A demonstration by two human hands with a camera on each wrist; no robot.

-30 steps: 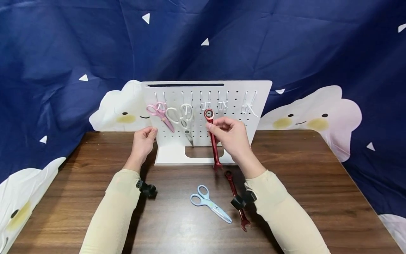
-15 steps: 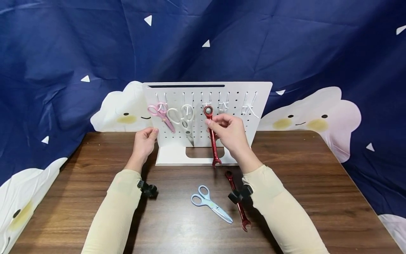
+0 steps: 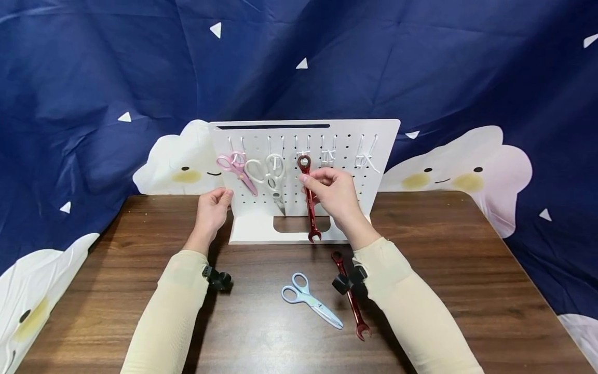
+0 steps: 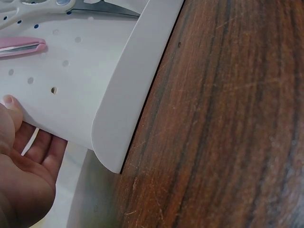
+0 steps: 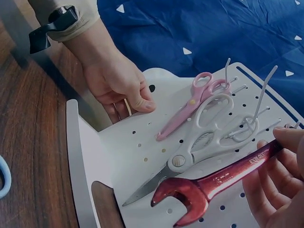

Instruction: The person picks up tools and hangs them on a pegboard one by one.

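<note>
Left hand (image 3: 212, 210) pinched the pegboard (image 3: 386, 136), right hand (image 3: 337, 193) a red ratcheting wrench (image 3: 311, 208); releasing before the hook (image 3: 303, 152) caught could drop it.

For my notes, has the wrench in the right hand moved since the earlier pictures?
Yes: in the head view, the held wrench has shifted slightly up and left against the white pegboard.

The table (image 3: 257, 322) (brown, wood-grained) bears a white pegboard (image 3: 291, 208), with blue scissors (image 3: 309, 299) at its six o'clock, a red wrench (image 3: 355, 308) at five.
</note>
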